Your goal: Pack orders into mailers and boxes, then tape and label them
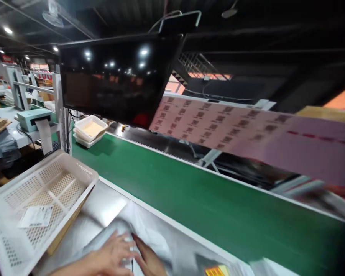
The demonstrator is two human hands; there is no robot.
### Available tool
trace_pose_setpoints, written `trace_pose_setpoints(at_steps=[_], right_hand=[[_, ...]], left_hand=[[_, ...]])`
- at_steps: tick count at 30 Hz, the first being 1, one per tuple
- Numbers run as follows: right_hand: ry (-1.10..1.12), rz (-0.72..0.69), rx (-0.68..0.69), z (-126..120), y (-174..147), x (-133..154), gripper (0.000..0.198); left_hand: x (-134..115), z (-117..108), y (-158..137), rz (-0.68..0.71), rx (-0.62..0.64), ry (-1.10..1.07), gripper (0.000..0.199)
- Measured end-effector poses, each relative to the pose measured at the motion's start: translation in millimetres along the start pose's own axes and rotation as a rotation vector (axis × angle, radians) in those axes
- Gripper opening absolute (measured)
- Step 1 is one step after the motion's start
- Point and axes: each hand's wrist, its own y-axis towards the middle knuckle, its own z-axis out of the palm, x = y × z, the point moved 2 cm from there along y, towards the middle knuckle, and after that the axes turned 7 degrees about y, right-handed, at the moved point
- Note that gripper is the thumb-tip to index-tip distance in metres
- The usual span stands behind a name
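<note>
At the bottom of the head view, my left hand [116,253] lies on a pale grey plastic bag [103,234], its fingers spread. Close beside it, my right hand [151,258] has its fingers and thumb around a fold of the same bag. Both hands are somewhat blurred, and the bag's contents are hidden. The bag rests on a shiny metal table [96,205]. To the left stands a white perforated plastic basket [84,168] with a white printed label [36,216] in it.
Beyond the table runs a green conveyor belt [172,184] with a white edge. Stacked white trays [90,128] stand at its far left. A large dark screen [115,80] hangs above. A teal label printer [34,119] is at left; a yellow-red packet [217,271] lies at bottom right.
</note>
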Motion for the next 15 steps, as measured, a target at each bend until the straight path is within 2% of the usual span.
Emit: trace_pose_setpoints(at_steps=[2,6,11,13,15], right_hand=[[-0.035,0.019,-0.007,-1,4,16,0.073],[0.011,0.04,-0.005,-7,15,24,0.065],[0.044,0.013,0.037,-15,38,20,0.063],[0.053,0.019,0.081,-19,42,22,0.06],[0.082,0.057,0.037,-28,42,21,0.051]], left_hand=[[-4,4,0,0.001,0.049,0.15,0.096],[-10,26,4,-0.157,0.085,0.331,0.101],[-8,57,14,-0.3,0.006,0.394,0.101],[-11,52,17,-0.313,0.05,0.388,0.1],[-17,28,22,-0.319,0.125,0.364,0.092]])
